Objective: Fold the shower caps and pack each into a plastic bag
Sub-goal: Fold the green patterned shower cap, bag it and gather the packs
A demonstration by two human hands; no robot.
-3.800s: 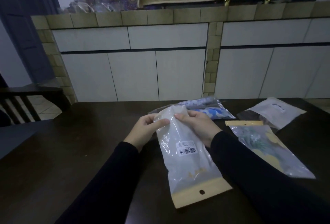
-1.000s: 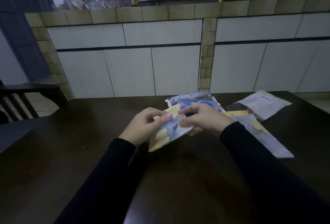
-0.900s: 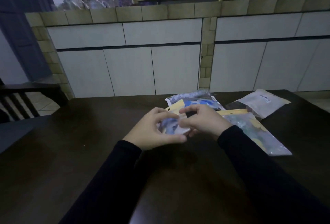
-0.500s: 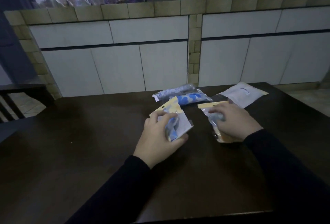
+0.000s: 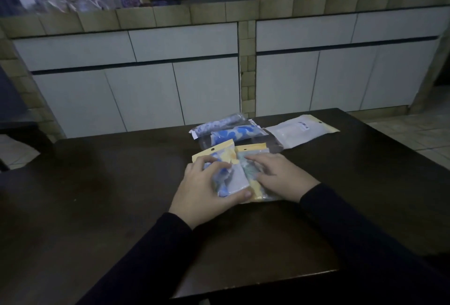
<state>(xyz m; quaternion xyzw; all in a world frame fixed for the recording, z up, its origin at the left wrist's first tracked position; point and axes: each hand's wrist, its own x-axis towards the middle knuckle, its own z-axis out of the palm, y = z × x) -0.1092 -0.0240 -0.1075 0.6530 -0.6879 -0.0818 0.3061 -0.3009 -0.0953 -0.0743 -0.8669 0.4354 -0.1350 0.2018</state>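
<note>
Left hand [image 5: 204,188]: curled round a packed bag with a blue-patterned cap [image 5: 227,175], thumb along its near edge, fingers over the far side; bag pressed down on the dark wooden surface [image 5: 109,207].
Right hand [image 5: 280,175]: fingers fairly straight, laid flat on a second packed bag with a pale green cap [image 5: 253,170]; pressing, not gripping, as far as can be told.
Change, hands: a second ago both held the blue-cap bag together, lifted; half a second ago parted, right hand gone to the green-cap bag farther right. Now both bags drawn in, edges touching or overlapping at the middle; which lies on top not clear.
Change, bag: long white pouch with barcode seen several seconds ago no longer in hand.
Yellow header cards: both pointing away from the person, side by side.
Far pile: two rolled blue-and-white caps in clear bags [image 5: 226,129] beyond the hands, apart from them.
White pouch [image 5: 299,132]: flat, far right, untouched.
Reading: two packs finished and being squared into a stack or row.
Task stage (judgement): packing of these two done; far rolled items look bagged too, so probably late in the job. Contents of white pouch unknown.
Risk: slippery film; packs may slide on one another if pressure eases unevenly.
</note>
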